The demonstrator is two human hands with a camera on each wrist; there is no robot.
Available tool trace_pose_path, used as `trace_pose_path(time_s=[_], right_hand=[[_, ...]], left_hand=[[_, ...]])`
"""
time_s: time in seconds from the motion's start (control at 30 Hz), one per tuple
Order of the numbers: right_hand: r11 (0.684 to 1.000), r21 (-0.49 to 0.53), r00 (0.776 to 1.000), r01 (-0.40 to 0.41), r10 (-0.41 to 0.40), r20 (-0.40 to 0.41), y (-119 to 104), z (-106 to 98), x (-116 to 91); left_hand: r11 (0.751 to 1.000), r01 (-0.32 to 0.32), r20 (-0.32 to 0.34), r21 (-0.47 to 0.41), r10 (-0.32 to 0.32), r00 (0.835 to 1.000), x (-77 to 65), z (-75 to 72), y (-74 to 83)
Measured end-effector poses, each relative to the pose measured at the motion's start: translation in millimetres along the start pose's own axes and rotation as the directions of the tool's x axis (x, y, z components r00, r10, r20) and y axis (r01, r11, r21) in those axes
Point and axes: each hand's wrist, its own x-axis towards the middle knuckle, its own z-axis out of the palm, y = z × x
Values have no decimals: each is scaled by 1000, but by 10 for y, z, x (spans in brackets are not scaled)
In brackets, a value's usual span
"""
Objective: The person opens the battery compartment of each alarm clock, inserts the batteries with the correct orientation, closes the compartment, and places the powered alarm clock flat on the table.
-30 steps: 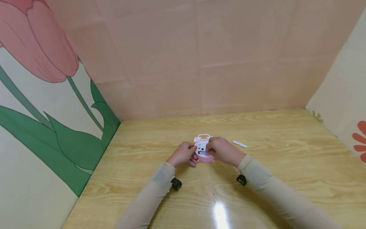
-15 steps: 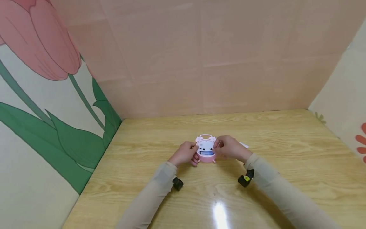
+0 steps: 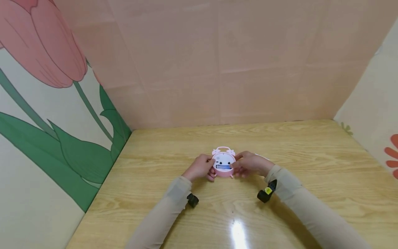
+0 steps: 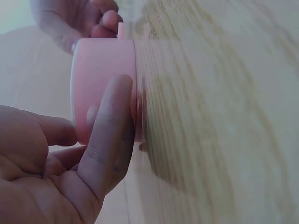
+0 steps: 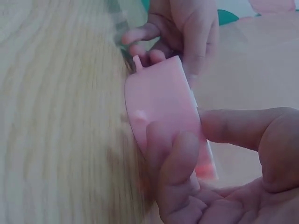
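The pink clock (image 3: 224,159) lies back-up toward the far edge of the desk (image 3: 155,155), its sides gripped between the curled fingers and thumbs of left hand (image 3: 200,167) and right hand (image 3: 250,162). Steep tilting could drop the uncovered blue battery (image 3: 224,167).

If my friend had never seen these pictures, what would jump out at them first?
Probably the giant pink tulip on the wall at the left of the head view, with green leaves below it. Next, the little pink alarm clock on the wood-grained table, held between the left hand and the right hand. An orange-red flower peeks in at the right edge.
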Motion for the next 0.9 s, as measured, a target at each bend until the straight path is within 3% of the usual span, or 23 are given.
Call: trace_pose_path(time_s=[0.13, 0.67, 0.9], right_hand=[[1000, 13, 1000, -22, 22, 14, -6, 26, 20], [999, -21, 996, -44, 42, -82, -68, 125, 33], [1000, 7, 995, -31, 31, -94, -91, 196, 26]], left_hand=[[1000, 0, 3, 3, 0, 1000, -8, 4, 4], [999, -2, 21, 37, 1, 1000, -22, -7, 25], [1000, 17, 14, -2, -17, 1000, -43, -28, 32]])
